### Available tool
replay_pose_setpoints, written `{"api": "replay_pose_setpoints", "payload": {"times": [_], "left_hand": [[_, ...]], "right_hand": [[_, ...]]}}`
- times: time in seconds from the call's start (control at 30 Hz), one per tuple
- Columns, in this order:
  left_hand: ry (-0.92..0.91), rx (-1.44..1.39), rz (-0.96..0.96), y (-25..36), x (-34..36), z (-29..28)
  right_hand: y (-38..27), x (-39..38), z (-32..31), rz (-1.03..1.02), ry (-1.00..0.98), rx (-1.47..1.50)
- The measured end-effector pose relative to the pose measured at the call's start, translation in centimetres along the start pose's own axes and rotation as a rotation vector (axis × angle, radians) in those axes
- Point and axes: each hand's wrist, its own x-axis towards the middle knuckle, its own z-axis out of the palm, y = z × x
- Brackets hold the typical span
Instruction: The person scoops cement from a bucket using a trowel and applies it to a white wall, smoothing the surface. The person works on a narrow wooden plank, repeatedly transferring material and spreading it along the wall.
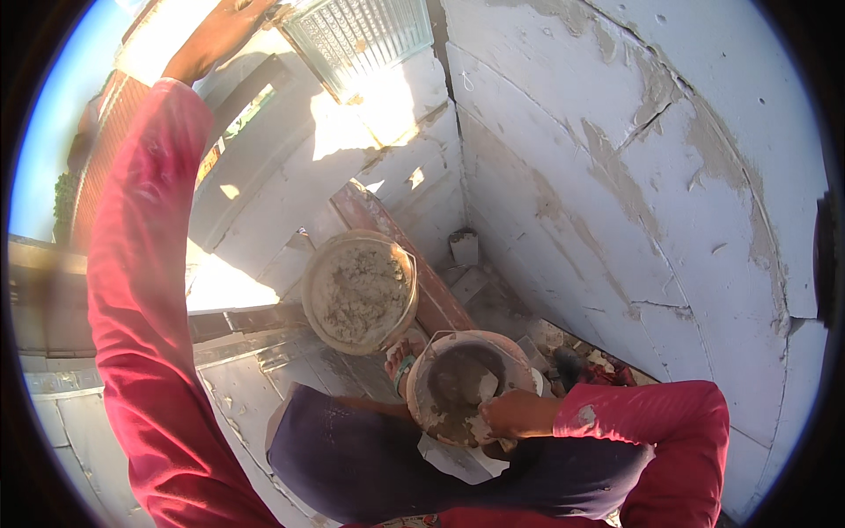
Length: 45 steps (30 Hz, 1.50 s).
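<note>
My left arm, in a red sleeve, reaches up the left side, and my left hand (pixel 218 37) is at the top edge beside a ribbed glass panel (pixel 356 40). Its fingers are partly cut off and washed out by sunlight. Down at my lap, my right hand (pixel 510 414) is closed at the rim of a mortar-smeared bucket (pixel 424 387). Whatever it grips is hidden; a pale flat piece (pixel 487 385) shows inside the bucket next to the fingers. Wet grey mix lies in the bucket's bottom. Beyond it stands a second bucket (pixel 359 290), full of lumpy grey mortar.
A reddish-brown plank (pixel 400 251) slants behind the buckets toward the corner. White block walls (pixel 598 176) with mortar smears rise on the right and ahead. My bare foot (pixel 405 356) is between the buckets. Block scraps (pixel 464 246) and rubble (pixel 550 339) litter the corner floor.
</note>
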Motion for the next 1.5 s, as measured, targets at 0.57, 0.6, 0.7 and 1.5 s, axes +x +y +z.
{"api": "replay_pose_setpoints", "payload": {"times": [0.57, 0.6, 0.7, 1.5], "left_hand": [[-0.666, -0.201, -0.232, 5.4, 6.6, -2.8], [-0.685, -0.223, -0.151, 5.8, 6.9, -3.8], [-0.638, -0.23, 0.023, 4.5, 6.5, -5.6], [-0.737, 0.035, 0.108, 4.8, 11.5, -0.7]], "right_hand": [[-4.3, 1.9, 9.8, 0.728, 0.305, 0.333], [-4.4, 1.2, 10.5, 0.756, 0.349, 0.365], [-9.0, -1.1, 3.3, 0.762, 0.208, 0.842], [-30.0, -2.2, -44.0, 0.253, 0.679, 1.781]]}}
